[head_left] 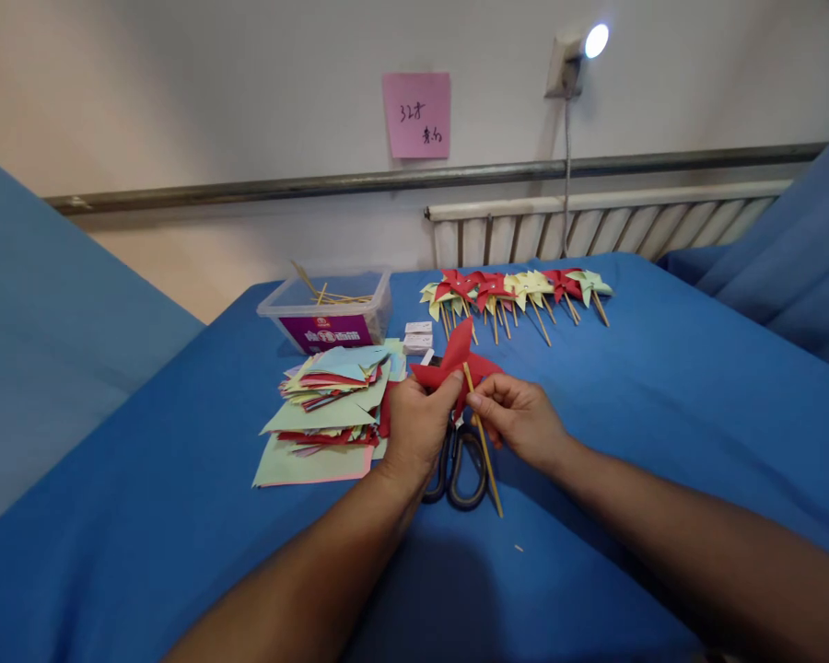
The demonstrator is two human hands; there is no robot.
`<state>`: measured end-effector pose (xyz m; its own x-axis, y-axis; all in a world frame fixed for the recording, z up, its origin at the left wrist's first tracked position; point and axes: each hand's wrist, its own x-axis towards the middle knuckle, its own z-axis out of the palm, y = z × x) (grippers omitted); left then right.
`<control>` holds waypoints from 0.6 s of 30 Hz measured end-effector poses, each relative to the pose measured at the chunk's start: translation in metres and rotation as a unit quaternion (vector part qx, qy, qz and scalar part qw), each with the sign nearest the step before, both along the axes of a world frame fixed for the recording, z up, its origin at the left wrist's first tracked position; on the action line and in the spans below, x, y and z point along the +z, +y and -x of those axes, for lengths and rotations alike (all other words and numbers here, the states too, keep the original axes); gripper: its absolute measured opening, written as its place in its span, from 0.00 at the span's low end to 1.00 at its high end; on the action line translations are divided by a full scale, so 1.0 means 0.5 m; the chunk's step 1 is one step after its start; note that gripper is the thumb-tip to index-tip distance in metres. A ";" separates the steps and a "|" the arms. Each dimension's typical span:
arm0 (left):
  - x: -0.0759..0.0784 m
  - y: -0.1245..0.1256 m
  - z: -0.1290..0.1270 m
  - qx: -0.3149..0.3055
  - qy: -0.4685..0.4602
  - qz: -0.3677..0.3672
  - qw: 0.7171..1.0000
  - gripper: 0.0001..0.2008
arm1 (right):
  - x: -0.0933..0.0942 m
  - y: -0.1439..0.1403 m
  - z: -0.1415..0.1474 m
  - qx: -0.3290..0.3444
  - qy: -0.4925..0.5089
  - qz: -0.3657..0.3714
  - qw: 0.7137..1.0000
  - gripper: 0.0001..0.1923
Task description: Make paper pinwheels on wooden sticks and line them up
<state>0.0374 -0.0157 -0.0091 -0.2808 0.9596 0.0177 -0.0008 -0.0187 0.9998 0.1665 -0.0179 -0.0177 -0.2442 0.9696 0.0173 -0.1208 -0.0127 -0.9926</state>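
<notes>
A red paper pinwheel (460,347) is held up over the middle of the table. My left hand (421,414) is closed on it, with the thumb pressed near its centre. Against the pinwheel lies the top of a thin wooden stick (489,465), which slants down toward me. The fingers of my right hand (518,416) are closed at the stick's upper part, close to the red paper; the exact grip is partly hidden. Below both hands, scissors with black handles (467,493) rest on the blue cloth, their blades mostly covered.
Stacks of coloured paper (324,410) lie to the left. Behind them stands a clear plastic box (328,318) holding sticks. Small white boxes (418,339) sit beside it. Several finished pinwheels (518,290) line the back of the blue-covered table (663,396), near a radiator (608,221).
</notes>
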 end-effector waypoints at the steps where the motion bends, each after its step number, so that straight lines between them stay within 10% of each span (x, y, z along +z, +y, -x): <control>1: 0.002 -0.001 0.000 0.007 0.009 0.000 1.000 0.14 | 0.001 0.001 0.000 0.001 0.001 0.002 1.000 0.16; 18: 0.006 -0.004 0.000 -0.041 0.002 -0.017 0.999 0.13 | 0.001 0.000 0.007 -0.021 0.025 0.017 0.999 0.16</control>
<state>0.0375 -0.0175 -0.0059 -0.2010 0.9782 0.0519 0.0010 -0.0528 0.9986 0.1630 -0.0180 -0.0170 -0.2032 0.9791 -0.0047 -0.1720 -0.0404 -0.9843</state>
